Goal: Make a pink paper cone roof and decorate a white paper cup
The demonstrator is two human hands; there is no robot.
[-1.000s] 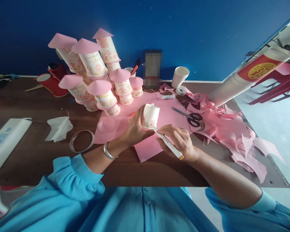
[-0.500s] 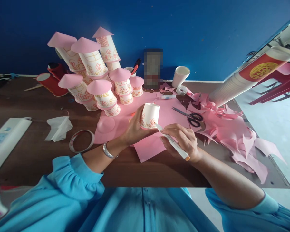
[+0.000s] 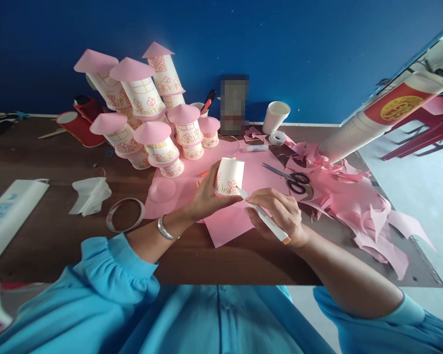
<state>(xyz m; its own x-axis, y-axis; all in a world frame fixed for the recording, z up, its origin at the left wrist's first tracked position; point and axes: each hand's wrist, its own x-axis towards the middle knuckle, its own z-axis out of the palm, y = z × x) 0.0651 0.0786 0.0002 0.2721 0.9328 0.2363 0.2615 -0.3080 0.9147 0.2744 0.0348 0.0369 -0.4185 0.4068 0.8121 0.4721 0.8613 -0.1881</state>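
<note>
My left hand (image 3: 205,198) is wrapped round a white paper cup (image 3: 230,172), which is upside down and has red flowers and yellowish grass drawn near its lower rim. In my right hand (image 3: 278,212) is a white marker (image 3: 268,223) with an orange end; its tip touches the cup's lower right side. Pink paper sheets (image 3: 229,224) lie under the hands. Black-handled scissors (image 3: 288,178) rest open on the paper to the right of the cup.
Decorated cup towers with pink cone roofs (image 3: 152,133) stand at back left. A tape roll (image 3: 125,215) lies left of my left wrist. Pink scraps (image 3: 354,191) and a tall leaning cup stack (image 3: 358,137) are at right. A white cup (image 3: 276,118) stands by the wall.
</note>
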